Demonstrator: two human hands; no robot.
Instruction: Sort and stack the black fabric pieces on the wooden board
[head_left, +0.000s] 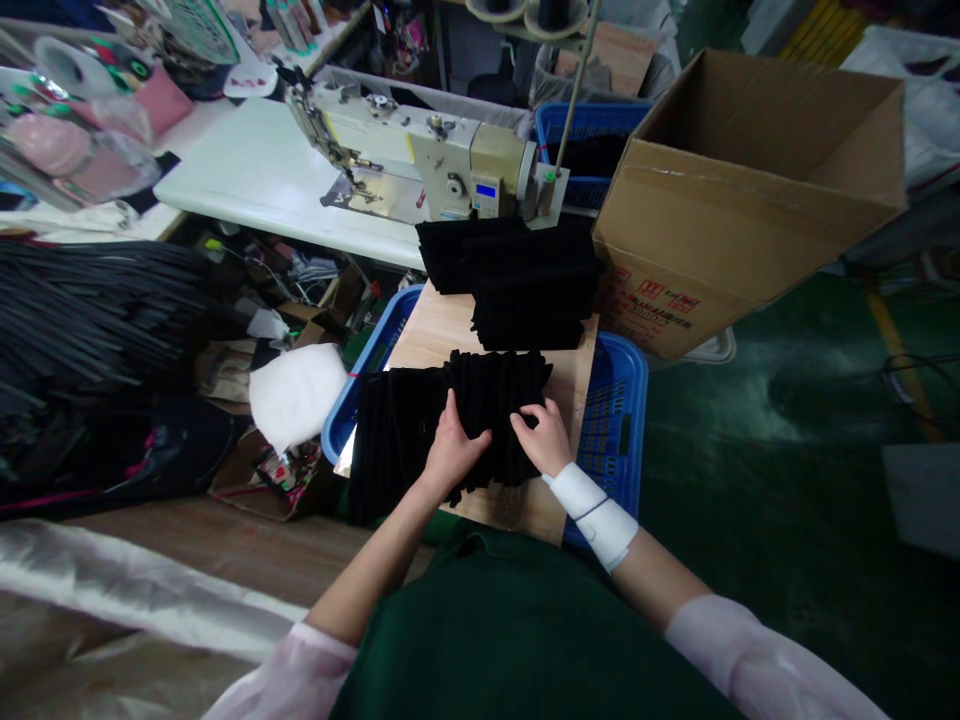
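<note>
- In the head view, the black cloths point(501, 385) lie bunched in a row on the near part of a board point(421, 330), directly in front of the person.
- The board rests across a blue basket point(636, 400), whose rim shows on both sides.
- The left hand point(455, 447) lies on the row with its fingers extended and its thumb spread away from them; it does not look clamped on anything.
- The right hand point(545, 437) is at the row's right end, fingers bent towards the thumb; whether it pinches a layer, I cannot tell. The two hands are near each other but apart.
- Done, as I judge it: the far stack point(534, 285) lies layered and fairly even behind the row, with neither hand on it.
- Left, as I judge it: the row itself looks less settled, its edges uneven under the hands, and its left part seems to reach past the board's near edge. The dark fabric hides single layers, so no count can be told.
- Beyond the far stack stands a sewing machine point(450, 160) on its table point(232, 165); a carton point(690, 240) stands to the right.
- A white wrap point(596, 512) covers the right wrist.
</note>
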